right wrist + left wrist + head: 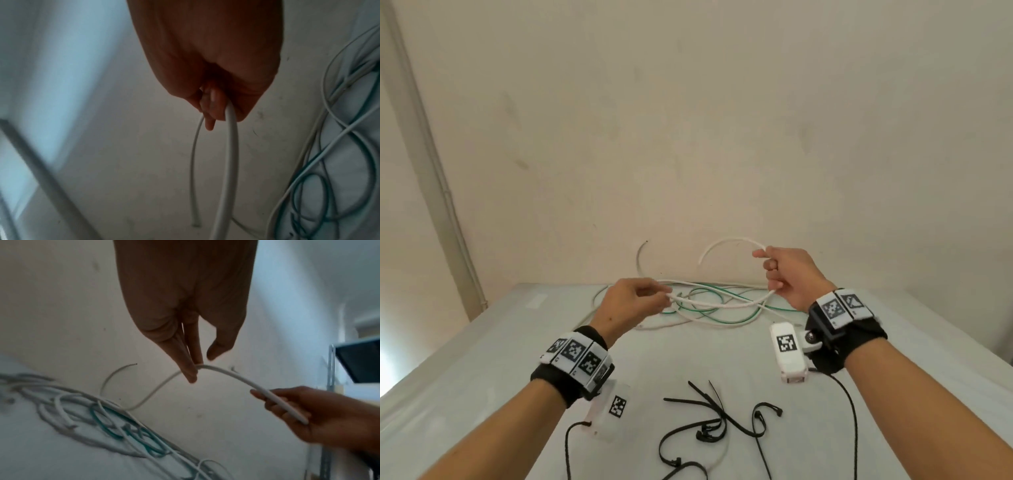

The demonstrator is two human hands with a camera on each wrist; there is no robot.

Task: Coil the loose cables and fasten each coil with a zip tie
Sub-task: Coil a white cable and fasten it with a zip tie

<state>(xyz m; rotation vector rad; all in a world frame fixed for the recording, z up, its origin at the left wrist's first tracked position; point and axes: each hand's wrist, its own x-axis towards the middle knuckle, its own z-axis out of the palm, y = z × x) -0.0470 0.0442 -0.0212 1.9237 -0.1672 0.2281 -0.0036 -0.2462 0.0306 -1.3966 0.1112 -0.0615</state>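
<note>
**A:** What sits closest to the camera?

**B:** In the head view, two bare forearms reach forward, each with a black wrist strap [858, 337] carrying black-and-white square markers. Between them, at the near edge of a pale table [482, 359], lies a loose scatter of black zip ties [717, 423], none of them fastened round anything.

**A:** And the hands?

**B:** Both are raised above the table and share one white cable [722, 303]. The left hand [631, 299] pinches it between fingertips and thumb; the left wrist view shows the fingers [190, 369] pointing down with the cable [232, 376] passing under their tips. The right hand [789, 275] is curled round the same cable further along. In the right wrist view, its fingers [213, 104] are wrapped over the cable [230, 146].

**A:** Where does the cable run?

**B:** It sags in a shallow curve between the two hands. Past the right hand, it arcs up and over to the left, its free end hanging in the air before the beige wall [688, 120].

**A:** Anything else on the table?

**B:** Behind the hands, at the far edge against the wall, a tangle of uncoiled cables lies flat: more white lengths looped with a green cable [719, 296]. One white end curls up against the wall to the left of the pile.
</note>
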